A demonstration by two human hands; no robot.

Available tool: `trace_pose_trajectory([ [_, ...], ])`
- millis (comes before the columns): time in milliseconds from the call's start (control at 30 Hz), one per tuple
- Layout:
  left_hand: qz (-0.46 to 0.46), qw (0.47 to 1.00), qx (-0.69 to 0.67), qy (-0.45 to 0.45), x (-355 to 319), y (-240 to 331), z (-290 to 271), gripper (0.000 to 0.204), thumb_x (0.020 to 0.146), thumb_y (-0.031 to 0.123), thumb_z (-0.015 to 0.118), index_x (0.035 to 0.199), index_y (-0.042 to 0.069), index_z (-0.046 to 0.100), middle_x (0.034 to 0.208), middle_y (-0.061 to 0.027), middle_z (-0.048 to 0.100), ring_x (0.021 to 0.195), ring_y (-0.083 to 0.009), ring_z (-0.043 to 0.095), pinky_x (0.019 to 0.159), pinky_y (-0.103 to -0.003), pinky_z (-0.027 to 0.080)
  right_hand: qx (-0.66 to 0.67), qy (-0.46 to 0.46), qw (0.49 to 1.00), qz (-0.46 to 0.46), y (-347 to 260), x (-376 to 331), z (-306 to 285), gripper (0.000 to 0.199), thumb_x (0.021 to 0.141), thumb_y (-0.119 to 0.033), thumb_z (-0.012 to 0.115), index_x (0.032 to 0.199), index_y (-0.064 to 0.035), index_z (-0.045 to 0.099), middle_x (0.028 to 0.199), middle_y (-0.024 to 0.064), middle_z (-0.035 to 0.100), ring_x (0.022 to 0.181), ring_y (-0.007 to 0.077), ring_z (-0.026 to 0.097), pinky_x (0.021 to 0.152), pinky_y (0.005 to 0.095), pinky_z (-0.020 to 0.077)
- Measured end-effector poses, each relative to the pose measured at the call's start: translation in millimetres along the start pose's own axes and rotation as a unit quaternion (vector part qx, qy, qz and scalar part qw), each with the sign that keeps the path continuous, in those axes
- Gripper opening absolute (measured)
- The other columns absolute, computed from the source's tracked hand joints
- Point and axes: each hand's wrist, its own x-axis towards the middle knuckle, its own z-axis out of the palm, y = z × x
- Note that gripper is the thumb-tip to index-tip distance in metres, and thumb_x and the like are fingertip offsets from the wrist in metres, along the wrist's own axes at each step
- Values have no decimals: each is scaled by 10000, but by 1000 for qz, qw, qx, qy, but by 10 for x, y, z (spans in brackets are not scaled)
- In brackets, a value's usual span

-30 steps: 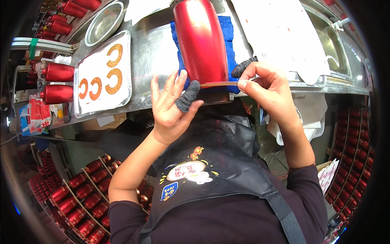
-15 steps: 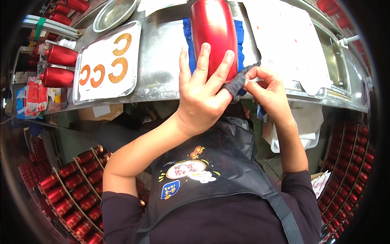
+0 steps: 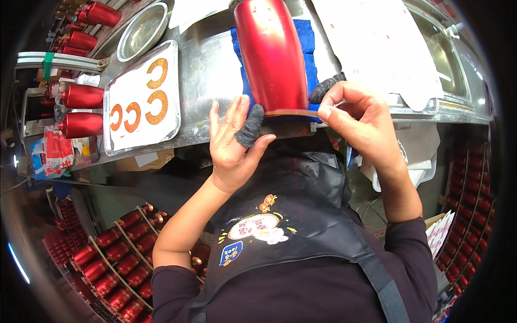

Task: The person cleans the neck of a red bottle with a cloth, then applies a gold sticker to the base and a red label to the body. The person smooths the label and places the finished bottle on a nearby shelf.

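Note:
A glossy red bottle-shaped vessel lies lengthwise on a blue cloth, its near end by the table's front edge. A thin amber strip runs across that near end. My right hand pinches thumb and forefinger together at the strip's right end; a dark grey knitted finger sleeve covers one of its fingers. To the left of the vessel's near end, my left hand is open, fingers spread, holding nothing. Another dark grey finger sleeve is on its index finger.
A tray at left carries several orange-gold curved pieces on white sheet. Behind it stands a metal bowl. A white sheet covers the right side, beside a metal basin. Racks of red vessels stand below on both sides.
My left hand has come off the vessel and moved left and down, its fingers spreading apart. My right hand has let go of the left finger's sleeve. The amber strip has come into sight.

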Motion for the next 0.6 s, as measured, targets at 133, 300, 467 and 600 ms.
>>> trace_pose_trajectory([
  [133,29,999,21,-5,23,-29,16,415,788,205,849,1135,12,729,1419,-213,598,1282,-403,593,1136,-677,237,-54,39,998,21,53,39,-71,106,928,-100,692,876,-25,640,805,-45,594,715,6,521,636,174,400],
  [300,52,997,57,-9,111,8,-21,378,795,186,841,1132,46,740,1434,-209,588,1254,-416,607,1126,-685,240,-57,27,998,16,184,100,-126,91,915,-88,684,869,-18,648,834,-34,624,763,22,551,686,198,439],
  [467,94,991,98,-19,235,81,-59,411,770,127,837,1167,84,739,1419,-233,589,1234,-411,626,1141,-671,251,-62,25,997,24,238,137,-133,90,915,-85,686,871,-15,650,841,-23,637,786,31,573,702,205,458],
  [600,116,985,125,7,366,179,-30,337,757,169,792,1094,179,772,1411,-198,606,1173,-425,648,1124,-688,257,-55,17,998,24,260,156,-131,85,921,-81,688,885,-13,652,848,-23,638,791,32,576,703,199,458],
])
